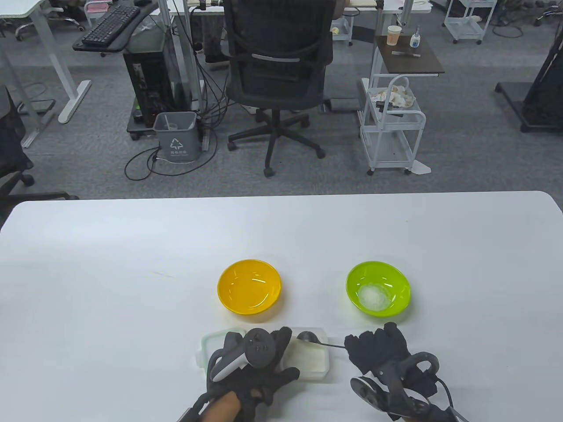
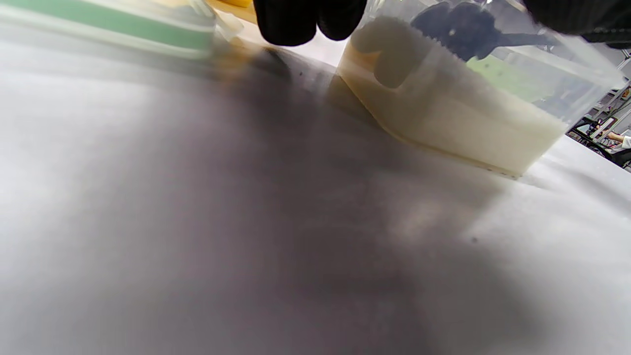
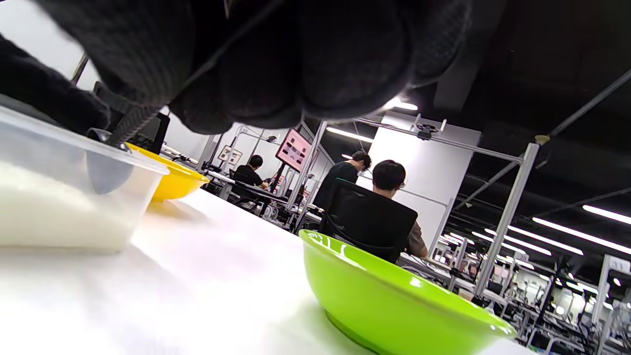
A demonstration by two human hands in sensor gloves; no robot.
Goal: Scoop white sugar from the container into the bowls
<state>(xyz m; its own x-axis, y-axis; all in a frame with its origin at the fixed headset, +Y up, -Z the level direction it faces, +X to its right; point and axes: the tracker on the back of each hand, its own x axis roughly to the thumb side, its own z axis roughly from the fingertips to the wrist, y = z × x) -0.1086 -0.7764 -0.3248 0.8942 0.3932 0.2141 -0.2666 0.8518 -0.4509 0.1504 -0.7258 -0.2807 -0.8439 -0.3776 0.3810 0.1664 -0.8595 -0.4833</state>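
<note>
White table underfoot of everything, office chairs and desks beyond. Nearest: left hand resting on the clear sugar container, fingers draped at its near wall, grip impossible to tell; right hand just beside, fingers closed around a spoon whose bowl sits over the sugar. Farther out: yellow bowl on the left, green bowl on the right holding a small sugar mound.

Two bowls sit mid-frame in the table view: one yellow bowl and one green bowl. At lower centre are one clear container, one lid and one spoon. Two gloved hands at the bottom edge
</note>
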